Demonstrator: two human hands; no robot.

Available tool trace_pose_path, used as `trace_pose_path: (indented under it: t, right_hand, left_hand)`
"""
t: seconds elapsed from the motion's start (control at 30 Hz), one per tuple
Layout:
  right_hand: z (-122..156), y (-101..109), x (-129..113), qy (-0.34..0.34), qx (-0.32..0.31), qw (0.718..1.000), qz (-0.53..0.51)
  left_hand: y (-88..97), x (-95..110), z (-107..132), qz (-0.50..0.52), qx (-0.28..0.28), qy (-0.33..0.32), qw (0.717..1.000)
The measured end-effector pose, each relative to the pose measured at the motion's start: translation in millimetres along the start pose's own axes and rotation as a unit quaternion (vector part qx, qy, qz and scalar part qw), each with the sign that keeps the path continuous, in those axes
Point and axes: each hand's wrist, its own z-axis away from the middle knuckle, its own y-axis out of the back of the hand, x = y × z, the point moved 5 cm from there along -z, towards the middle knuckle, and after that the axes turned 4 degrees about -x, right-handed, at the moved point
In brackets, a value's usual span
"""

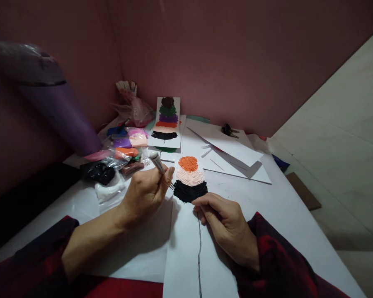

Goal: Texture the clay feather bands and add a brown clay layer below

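My left hand is closed around a fork with a patterned grey handle. Its thin dark tines point at the left edge of a black clay band. Above that band lie a ridged pale peach band and an orange clay patch, all on a long white paper strip. A dark twisted line runs down the strip below the black clay. My right hand has its thumb and fingers pinched together at the black band's lower edge; what they hold, if anything, is hidden.
Bags of coloured clay lie to the left, beside a tall purple bottle. A card with stacked clay bands leans at the back. Folded white card, a toothpick and keys lie behind, to the right.
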Motion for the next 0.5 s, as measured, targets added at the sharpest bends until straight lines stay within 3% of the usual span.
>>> trace_pose_path:
  t: [0.5]
  right_hand:
    - [0.9,0.5,-0.7,-0.002,0.000,1.000,0.000]
  left_hand:
    - [-5.2,-2.3,2.9,0.021,-0.045,0.056,0.997]
